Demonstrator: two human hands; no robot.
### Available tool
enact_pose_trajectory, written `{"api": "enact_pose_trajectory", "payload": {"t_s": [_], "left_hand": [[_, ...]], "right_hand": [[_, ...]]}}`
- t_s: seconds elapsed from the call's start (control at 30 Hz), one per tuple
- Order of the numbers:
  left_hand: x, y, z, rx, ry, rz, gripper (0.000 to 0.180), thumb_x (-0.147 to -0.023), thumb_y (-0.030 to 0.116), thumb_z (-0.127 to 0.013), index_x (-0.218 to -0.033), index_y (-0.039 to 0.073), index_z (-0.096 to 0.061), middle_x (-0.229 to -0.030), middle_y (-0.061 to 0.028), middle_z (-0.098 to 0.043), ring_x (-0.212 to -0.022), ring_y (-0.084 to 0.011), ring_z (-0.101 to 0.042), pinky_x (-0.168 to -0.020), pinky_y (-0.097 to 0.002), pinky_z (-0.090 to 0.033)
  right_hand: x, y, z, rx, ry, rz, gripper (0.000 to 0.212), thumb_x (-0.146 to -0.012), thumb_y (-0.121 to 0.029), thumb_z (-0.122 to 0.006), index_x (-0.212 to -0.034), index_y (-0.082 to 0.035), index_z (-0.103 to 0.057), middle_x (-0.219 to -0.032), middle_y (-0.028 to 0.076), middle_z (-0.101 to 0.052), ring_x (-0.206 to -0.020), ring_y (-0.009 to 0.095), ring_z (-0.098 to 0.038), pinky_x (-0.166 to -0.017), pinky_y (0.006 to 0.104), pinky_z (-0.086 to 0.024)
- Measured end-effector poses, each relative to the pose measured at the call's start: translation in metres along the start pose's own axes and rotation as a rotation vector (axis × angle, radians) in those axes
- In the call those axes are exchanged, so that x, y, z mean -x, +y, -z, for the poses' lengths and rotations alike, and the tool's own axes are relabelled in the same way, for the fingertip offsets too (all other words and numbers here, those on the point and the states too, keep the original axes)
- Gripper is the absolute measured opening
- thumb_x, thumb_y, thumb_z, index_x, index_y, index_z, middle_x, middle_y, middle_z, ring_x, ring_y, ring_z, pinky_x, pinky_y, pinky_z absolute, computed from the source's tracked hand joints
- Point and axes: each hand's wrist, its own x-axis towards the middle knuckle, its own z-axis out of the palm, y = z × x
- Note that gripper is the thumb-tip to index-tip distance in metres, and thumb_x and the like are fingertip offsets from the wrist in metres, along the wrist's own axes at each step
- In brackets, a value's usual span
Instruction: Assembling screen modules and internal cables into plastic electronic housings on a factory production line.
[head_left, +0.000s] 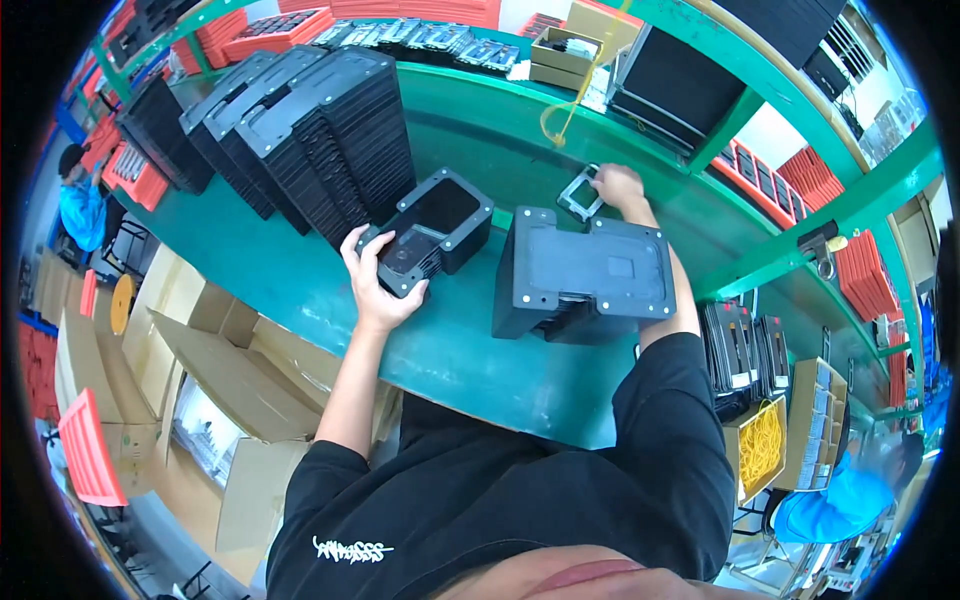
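Note:
My left hand (378, 290) is wrapped round the near end of a short stack of black plastic frames (465, 235), fingers on its top and left side, thumb at the near corner. The top frame has a dark panel inside it and silver dots at its corners. Reaching past a second, taller stack of black notched plates (580, 262), my right hand (618, 187) pinches the right edge of a small pale grey rectangular frame (567, 196). That frame is close to the green table surface; whether it touches is hard to tell. The fingertips of my right hand are partly hidden.
Tall stacks of black plates (345, 140) stand at the left of the green table (480, 375). A yellow cord (556, 140) hangs above the back. Behind are a cardboard box (565, 58) and red trays. Green posts rise at right; open cartons (215, 370) stand at lower left. Two people in blue work farther off.

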Motion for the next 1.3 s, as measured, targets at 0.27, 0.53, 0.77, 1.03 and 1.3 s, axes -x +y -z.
{"api": "enact_pose_trajectory", "payload": {"t_s": [0.27,0.53,0.77,1.03,1.3], "left_hand": [[0.002,-0.007,0.003,0.005,-0.031,0.017,0.075,-0.062,0.043,-0.082,-0.126,0.008,-0.063,-0.139,-0.0229,-0.044,-0.132,-0.0410,-0.047,-0.110,-0.0508,-0.041],[-0.030,0.051,0.008,0.009,0.065,-0.185,0.080,-0.068,0.051,-0.081,-0.132,0.007,-0.064,-0.142,-0.0255,-0.047,-0.132,-0.0440,-0.047,-0.111,-0.0528,-0.040],[-0.072,0.153,0.015,0.183,-0.221,-0.457,0.065,-0.077,0.058,-0.076,-0.119,0.009,-0.073,-0.138,-0.0218,-0.054,-0.137,-0.0467,-0.042,-0.112,-0.0577,-0.037],[-0.072,0.178,-0.003,0.034,-0.415,-0.479,0.062,-0.073,0.062,-0.082,-0.109,0.012,-0.078,-0.139,-0.0197,-0.054,-0.138,-0.0492,-0.040,-0.114,-0.0649,-0.031],[-0.075,0.193,-0.005,-0.095,-0.470,-0.456,0.063,-0.071,0.062,-0.083,-0.105,0.008,-0.080,-0.143,-0.0200,-0.054,-0.139,-0.0505,-0.041,-0.116,-0.0645,-0.029]], "right_hand": [[0.119,0.084,0.133,-0.734,0.362,-0.249,0.032,-0.090,-0.032,-0.071,-0.091,-0.001,-0.076,-0.084,0.005,-0.073,-0.080,0.011,-0.066,-0.069,0.0302,-0.049],[0.301,-0.098,0.234,-0.623,0.282,-0.137,0.025,-0.090,-0.026,-0.073,-0.090,-0.001,-0.074,-0.076,0.005,-0.073,-0.071,0.011,-0.067,-0.067,0.0277,-0.051],[0.280,-0.141,0.197,-0.128,0.385,-0.079,0.020,-0.081,-0.022,-0.074,-0.079,-0.003,-0.071,-0.072,0.015,-0.070,-0.070,0.030,-0.071,-0.069,0.0408,-0.056],[0.279,-0.149,0.191,-0.037,0.464,-0.067,0.019,-0.084,-0.022,-0.075,-0.078,-0.004,-0.073,-0.071,0.015,-0.070,-0.074,0.034,-0.070,-0.073,0.0432,-0.055],[0.287,-0.147,0.198,-0.020,0.521,0.067,0.024,-0.090,-0.023,-0.072,-0.077,-0.002,-0.073,-0.083,0.017,-0.070,-0.080,0.034,-0.066,-0.077,0.0456,-0.051]]}}
